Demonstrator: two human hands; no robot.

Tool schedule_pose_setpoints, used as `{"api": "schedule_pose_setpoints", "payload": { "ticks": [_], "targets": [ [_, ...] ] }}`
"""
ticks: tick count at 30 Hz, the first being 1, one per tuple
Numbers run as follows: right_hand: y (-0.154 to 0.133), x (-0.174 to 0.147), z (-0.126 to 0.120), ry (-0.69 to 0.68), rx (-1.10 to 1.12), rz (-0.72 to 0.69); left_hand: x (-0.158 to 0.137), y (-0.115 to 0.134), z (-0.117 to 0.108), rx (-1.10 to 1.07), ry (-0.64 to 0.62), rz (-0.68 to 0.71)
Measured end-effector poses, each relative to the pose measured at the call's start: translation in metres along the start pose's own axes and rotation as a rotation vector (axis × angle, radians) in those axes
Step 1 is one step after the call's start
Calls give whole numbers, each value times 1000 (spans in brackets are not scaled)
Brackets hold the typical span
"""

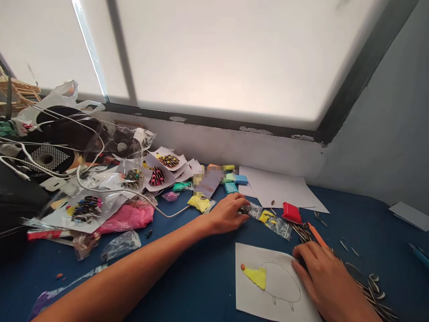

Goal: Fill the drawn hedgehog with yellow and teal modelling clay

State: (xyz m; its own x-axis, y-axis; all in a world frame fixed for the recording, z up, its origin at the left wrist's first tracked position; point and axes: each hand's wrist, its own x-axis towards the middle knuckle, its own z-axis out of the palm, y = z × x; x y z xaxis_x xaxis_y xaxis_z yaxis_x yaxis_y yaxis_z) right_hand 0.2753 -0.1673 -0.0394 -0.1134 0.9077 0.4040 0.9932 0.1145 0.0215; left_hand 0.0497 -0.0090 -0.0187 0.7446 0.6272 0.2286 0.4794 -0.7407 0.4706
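My left hand reaches across the table, its fingers and thumb closed around one end of a small clear plastic bag. Beside it lies another clear bag with yellow clay inside. My right hand rests at the upper right edge of a white paper, fingers loosely bent and apart. A pencil-drawn hedgehog is on this paper; yellow clay covers its head and a small brown ball forms the nose. An orange pencil-like stick lies just beyond my right hand.
Striped sunflower seeds lie scattered at right, near a red clay packet. White sheets are at the back. On the left are finished hedgehog pictures, a pink bag, a white cable and a black speaker-like object.
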Motion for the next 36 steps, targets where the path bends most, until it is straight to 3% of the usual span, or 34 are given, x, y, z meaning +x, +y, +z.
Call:
{"api": "schedule_pose_setpoints", "payload": {
  "ticks": [7,14,21,24,30,36],
  "targets": [
    [1,1,-5,28,-2,-40,4,-13,9,-14,124,-56],
    [10,-2,-13,106,-64,21,8,-18,-5,-8,-47,-69],
    [5,1,-9,220,-185,-159,4,-13,-30,103,-155,-49],
    [4,1,-5,169,-124,-188,2,-11,-28,154,-179,-30],
    [-6,-3,7,102,-105,-108,1,5,-20,135,-104,-32],
    [-9,-6,11,113,-101,-119,-14,27,-8,-4,-245,70]
  ]
}}
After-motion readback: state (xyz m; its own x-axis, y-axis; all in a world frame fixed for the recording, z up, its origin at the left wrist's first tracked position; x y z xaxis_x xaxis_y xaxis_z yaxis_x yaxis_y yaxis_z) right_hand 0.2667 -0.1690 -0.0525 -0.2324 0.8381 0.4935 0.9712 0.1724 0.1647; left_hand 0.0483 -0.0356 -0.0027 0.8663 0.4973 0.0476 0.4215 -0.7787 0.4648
